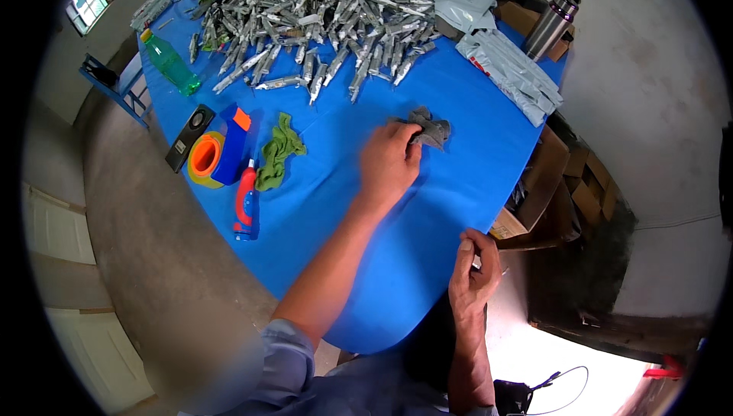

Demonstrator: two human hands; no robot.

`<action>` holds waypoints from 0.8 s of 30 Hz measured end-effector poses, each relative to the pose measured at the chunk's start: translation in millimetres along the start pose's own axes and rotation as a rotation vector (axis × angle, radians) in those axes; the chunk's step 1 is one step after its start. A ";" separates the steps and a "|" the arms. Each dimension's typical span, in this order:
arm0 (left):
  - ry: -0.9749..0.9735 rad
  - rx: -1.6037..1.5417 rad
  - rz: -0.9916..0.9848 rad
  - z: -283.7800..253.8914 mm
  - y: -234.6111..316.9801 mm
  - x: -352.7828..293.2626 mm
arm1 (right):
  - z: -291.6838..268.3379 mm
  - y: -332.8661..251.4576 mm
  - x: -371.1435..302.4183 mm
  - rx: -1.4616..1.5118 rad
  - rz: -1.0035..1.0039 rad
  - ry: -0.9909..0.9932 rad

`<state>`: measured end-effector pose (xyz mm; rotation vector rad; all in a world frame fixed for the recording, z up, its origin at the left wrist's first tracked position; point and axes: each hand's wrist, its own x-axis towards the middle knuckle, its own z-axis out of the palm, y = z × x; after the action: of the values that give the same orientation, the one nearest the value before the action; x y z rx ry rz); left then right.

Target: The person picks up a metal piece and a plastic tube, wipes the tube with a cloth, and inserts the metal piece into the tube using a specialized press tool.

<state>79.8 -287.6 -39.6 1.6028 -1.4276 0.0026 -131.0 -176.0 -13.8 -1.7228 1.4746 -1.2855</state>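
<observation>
My left hand point(389, 162) reaches across the blue tabletop with its fingers closed on a crumpled dark grey cloth point(432, 130). Part of the cloth is hidden under the fingers. At the table's right edge, my right hand point(475, 272) is raised with thumb and fingers pressed together. A small pale bit shows between them, too small to name. To the left of my left hand lie a crumpled green cloth point(279, 152) and a red-and-blue marker-like tube point(245, 200).
A blue tape dispenser point(229, 145) with an orange core stands beside a black box-shaped device point(191, 138). Farther off are a green bottle point(169, 63), a big heap of silvery wrapped packets point(321, 19), grey plastic mailers point(511, 72) and a steel flask point(550, 28). Cardboard boxes point(538, 187) stand right of the table.
</observation>
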 end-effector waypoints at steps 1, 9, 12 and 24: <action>-0.010 0.003 -0.022 -0.6 1.3 -0.1 | 5.2 -1.8 5.0 0.004 -0.018 -0.019; -0.022 0.011 -0.011 -0.2 5.6 0.9 | 30.1 11.3 15.4 -0.092 -0.126 -0.006; -0.043 0.009 -0.028 -2.4 4.9 1.4 | 29.4 14.8 14.8 -0.103 -0.144 -0.020; -0.008 -0.002 -0.012 6.7 2.2 -1.3 | 19.3 30.2 9.5 0.032 -0.158 0.024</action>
<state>74.0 -290.6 -42.6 1.6113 -1.4236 -0.0124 -127.6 -196.5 -44.5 -1.8401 1.3454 -1.4066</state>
